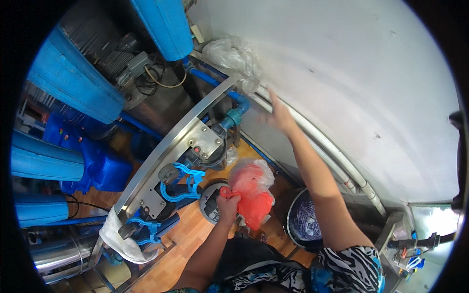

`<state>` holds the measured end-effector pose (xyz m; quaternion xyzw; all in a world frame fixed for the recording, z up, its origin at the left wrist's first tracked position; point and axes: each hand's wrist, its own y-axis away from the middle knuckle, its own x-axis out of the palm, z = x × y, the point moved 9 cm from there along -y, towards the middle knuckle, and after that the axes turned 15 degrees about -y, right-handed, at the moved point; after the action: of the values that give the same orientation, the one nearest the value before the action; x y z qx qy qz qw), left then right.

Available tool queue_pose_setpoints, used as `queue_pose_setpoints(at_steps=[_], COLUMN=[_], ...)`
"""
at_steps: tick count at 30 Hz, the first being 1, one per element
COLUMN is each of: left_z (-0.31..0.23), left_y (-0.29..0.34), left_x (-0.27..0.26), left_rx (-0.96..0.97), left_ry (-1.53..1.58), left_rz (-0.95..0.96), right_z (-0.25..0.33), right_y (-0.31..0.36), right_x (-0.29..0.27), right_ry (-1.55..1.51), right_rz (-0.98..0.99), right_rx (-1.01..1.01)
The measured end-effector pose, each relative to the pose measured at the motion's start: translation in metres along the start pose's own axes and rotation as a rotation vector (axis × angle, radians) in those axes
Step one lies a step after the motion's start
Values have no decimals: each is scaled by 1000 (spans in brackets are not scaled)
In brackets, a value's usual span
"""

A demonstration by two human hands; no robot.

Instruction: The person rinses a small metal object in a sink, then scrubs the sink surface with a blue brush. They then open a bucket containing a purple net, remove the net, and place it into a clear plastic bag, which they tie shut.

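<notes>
Low in front of me, my left hand is closed on a red plastic bag, gripping it by its gathered top. Whitish clear plastic bulges against the red bag's far side; whether it is inside or behind cannot be told. My right arm reaches far forward along the wall. At its end my right hand holds nothing, its fingers stretched out and slightly blurred. Just beyond those fingertips, crumpled clear plastic bags lie at the far end of the metal frame, by the wall.
White pipes run along the wall at right. A metal frame at left carries blue clamps and filter fittings. Blue cylinders hang left. A white towel drapes the frame. Below stand a round container and a black bucket.
</notes>
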<state>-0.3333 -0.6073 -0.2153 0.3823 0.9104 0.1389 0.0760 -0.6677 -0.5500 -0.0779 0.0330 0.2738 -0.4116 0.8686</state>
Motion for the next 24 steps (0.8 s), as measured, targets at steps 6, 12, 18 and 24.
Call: queue_pose_setpoints(at_steps=[6,12,18,24], left_z=[5,11,41,10], left_y=[-6,30,88,129], left_x=[24,76,110,128], left_rx=[-85,-92,-187,73], left_ry=[103,108,-163,-395], left_rz=[1,111,323,564], right_z=[41,10,-61,-85], right_y=[224,309,381,424], right_x=[58,47,28,58], right_ry=[-53,-209,-694,-1052], right_rz=[546,190,-170,-155], right_rx=[200,-54,340,728])
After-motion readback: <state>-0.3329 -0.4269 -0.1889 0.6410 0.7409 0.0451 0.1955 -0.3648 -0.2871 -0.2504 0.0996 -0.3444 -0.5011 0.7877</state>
